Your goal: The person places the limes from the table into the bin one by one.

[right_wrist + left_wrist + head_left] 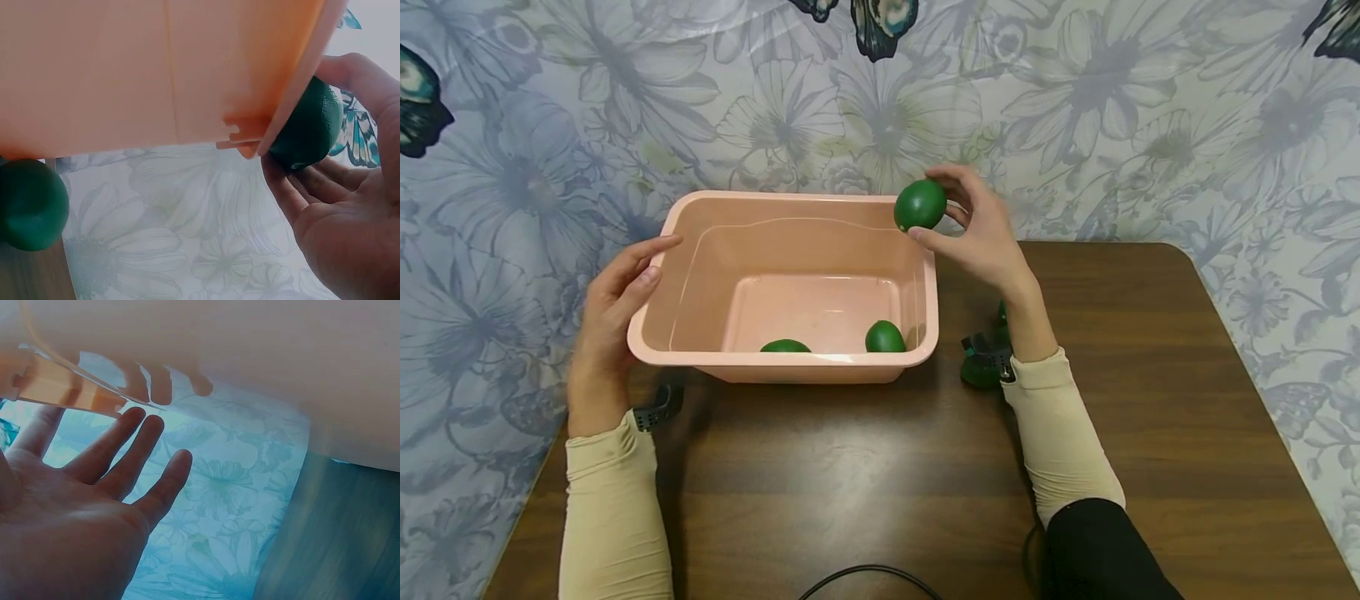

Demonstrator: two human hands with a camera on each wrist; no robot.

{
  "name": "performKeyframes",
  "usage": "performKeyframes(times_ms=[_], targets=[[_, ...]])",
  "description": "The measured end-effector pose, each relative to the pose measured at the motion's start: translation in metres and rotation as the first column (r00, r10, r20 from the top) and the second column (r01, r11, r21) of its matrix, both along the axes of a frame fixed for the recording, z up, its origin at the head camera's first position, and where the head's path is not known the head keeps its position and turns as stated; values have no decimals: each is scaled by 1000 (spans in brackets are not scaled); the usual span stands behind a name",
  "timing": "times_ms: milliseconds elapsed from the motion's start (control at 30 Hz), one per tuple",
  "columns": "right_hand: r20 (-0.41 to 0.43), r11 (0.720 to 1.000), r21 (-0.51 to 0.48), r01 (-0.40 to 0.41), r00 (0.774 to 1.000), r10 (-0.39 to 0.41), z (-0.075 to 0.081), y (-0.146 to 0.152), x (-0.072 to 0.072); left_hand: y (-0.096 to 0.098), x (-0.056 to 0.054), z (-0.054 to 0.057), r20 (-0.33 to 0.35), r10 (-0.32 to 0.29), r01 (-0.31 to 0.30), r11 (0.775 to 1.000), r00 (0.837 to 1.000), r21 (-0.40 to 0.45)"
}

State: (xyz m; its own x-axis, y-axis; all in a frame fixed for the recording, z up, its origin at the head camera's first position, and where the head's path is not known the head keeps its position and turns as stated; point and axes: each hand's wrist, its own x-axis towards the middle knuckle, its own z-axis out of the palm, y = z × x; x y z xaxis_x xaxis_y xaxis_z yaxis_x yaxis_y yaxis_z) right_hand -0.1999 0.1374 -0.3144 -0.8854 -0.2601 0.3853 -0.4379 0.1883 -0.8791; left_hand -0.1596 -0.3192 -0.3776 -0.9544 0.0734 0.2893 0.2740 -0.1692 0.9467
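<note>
A glossy, dark green, egg-shaped fruit (921,205) is held between the thumb and fingers of my right hand (981,229), over the back right corner of a peach plastic basin (797,360). Its exact kind I cannot tell. Inside the basin lie two similar green fruits, one at the front right (884,337) and one partly hidden by the front rim (786,345). My left hand (613,308) touches the basin's left rim with its index finger and thumb; in the left wrist view its other fingers (169,481) extend loosely beside the wall.
More green fruit (979,372) lies on the brown wooden table (1150,400) right of the basin, partly behind my right wrist. A black cable (872,568) curves along the front. Flowered fabric (1112,108) surrounds the table's back and sides.
</note>
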Motion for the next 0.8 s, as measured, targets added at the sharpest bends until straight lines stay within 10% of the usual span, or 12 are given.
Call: performKeyframes(times_ms=[800], targets=[[-210, 993, 114, 32, 978, -7, -16, -16, 0, 2, -1, -2, -5, -54, 54, 998, 999, 28]])
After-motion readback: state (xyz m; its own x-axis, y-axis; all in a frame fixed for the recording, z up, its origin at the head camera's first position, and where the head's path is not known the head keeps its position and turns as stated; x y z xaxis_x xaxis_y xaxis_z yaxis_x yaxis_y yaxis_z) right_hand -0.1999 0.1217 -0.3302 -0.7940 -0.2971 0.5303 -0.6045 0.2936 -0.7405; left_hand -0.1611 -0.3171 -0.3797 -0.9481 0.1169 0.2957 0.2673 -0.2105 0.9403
